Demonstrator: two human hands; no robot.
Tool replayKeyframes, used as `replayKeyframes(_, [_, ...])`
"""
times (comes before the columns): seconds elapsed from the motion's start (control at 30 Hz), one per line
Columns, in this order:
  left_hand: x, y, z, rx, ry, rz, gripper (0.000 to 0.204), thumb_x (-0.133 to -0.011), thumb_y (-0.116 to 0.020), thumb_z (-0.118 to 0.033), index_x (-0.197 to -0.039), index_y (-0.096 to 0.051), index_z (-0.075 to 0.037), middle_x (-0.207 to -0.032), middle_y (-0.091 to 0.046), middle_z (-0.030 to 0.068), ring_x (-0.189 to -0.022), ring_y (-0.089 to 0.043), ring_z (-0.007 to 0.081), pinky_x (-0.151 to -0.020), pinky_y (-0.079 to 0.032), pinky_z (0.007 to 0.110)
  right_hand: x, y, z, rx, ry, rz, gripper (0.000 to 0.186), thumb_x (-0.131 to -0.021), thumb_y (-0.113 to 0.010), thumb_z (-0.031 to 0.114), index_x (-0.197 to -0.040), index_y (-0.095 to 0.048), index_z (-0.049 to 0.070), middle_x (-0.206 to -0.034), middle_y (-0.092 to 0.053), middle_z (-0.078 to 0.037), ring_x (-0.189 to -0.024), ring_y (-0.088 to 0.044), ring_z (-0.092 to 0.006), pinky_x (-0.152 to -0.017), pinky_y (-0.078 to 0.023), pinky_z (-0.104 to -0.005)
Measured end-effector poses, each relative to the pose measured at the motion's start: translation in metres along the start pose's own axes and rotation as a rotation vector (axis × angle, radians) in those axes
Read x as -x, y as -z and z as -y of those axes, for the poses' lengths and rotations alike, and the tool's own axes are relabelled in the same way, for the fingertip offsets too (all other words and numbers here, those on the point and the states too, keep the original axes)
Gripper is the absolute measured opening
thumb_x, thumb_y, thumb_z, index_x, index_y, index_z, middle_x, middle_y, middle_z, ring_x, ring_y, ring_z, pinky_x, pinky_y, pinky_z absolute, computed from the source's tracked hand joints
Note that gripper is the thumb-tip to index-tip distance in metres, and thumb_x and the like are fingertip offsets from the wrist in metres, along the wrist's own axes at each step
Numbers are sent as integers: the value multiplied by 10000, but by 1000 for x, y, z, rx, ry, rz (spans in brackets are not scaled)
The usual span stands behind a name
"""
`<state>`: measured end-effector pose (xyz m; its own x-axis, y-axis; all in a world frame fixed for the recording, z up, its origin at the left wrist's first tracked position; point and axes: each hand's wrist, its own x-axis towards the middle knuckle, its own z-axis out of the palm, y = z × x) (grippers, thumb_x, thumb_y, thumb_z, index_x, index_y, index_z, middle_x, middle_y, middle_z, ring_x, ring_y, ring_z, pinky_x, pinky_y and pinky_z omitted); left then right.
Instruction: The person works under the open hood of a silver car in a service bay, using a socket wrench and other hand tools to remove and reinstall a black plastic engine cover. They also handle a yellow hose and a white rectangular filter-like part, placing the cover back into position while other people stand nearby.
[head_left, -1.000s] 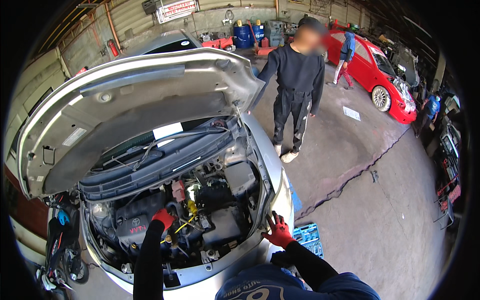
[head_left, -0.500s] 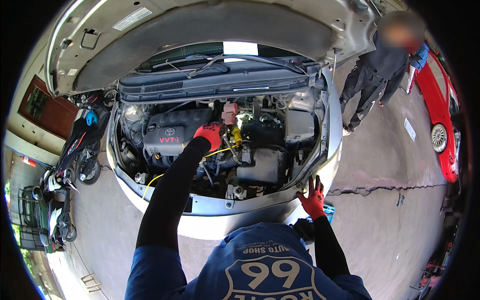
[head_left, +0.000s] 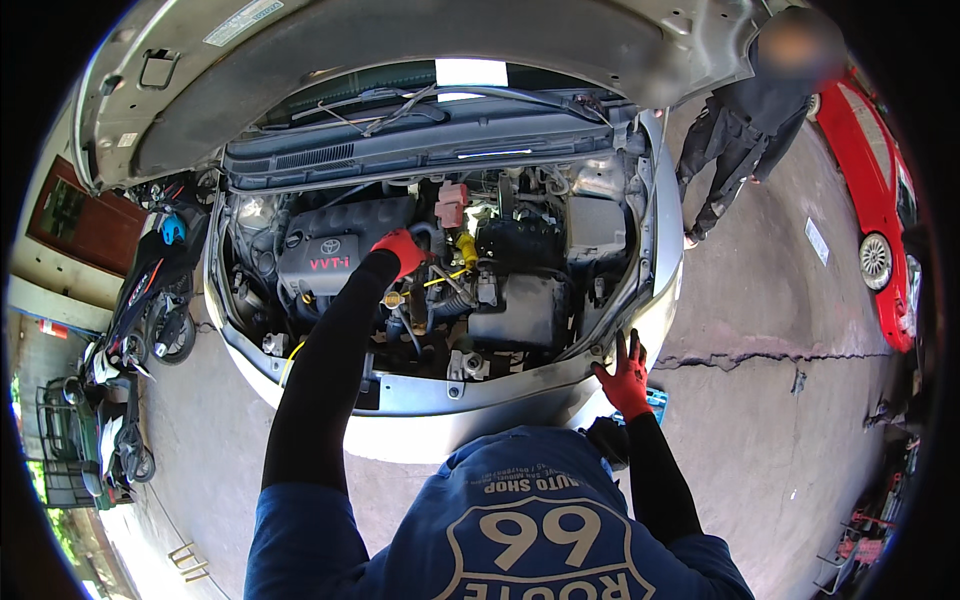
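My left hand, in a red glove with a black sleeve, is down in the engine bay at the right edge of the dark engine cover. Its fingers point away and are hidden, next to a dark curved hose. Just right of it are a yellow piece and, farther up, a faded red block. Below lies a round cap. My right hand, also red-gloved, rests with spread fingers on the car's front right edge.
The raised hood arches over the bay. A black box fills its near right side. Motorcycles stand at left. A person in dark clothes stands beyond the right fender, and a red car is parked farther right.
My left hand has shifted slightly up and left, toward the engine cover, uncovering the round cap. My right hand stays on the front edge. The whole view has shifted slightly.
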<state>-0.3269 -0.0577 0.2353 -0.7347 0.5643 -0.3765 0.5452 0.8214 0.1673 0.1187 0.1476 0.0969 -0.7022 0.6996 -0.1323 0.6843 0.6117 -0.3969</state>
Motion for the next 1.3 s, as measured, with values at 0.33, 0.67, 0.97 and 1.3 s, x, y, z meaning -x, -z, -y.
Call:
replayKeyframes(0.33, [-9,-16,-3,145,-16,-118,523,-800,-714,-425,-1161,-672,-49,-1205,-652,234,-1125,-625,374,-949,-509,446,-1,-1,-5,28,-12,-2,905,-784,-738,490,-1531,-356,150,-1603,-212,-187,-1399,-302,-418,-1073,-391,-528])
replayKeyframes(0.67, [-10,-6,-7,70,-41,-41,589,-787,-752,-430,-1204,-630,-31,-1240,-636,229,-1189,-592,365,-996,-490,436,2,5,-4,-33,-17,-4,921,-782,-734,490,-1543,-323,172,-1605,-220,-204,-1403,-299,-462,-1076,-357,-577])
replayKeyframes(0.97, [-10,-13,0,-28,-96,-100,439,-832,-657,-414,-974,-724,-4,-1053,-692,255,-1043,-654,402,-878,-533,469,-2,-12,-15,-23,64,-78,912,-777,-757,452,-1529,-347,140,-1583,-252,-209,-1369,-328,-453,-1069,-398,-534])
replayKeyframes(1.3, [5,-13,-12,33,38,-103,410,-847,-627,-317,-1138,-670,-33,-1177,-674,220,-1143,-632,366,-946,-518,432,-1,0,-7,-49,53,-26,899,-794,-742,407,-1540,-322,130,-1603,-224,-205,-1404,-279,-472,-1118,-334,-541])
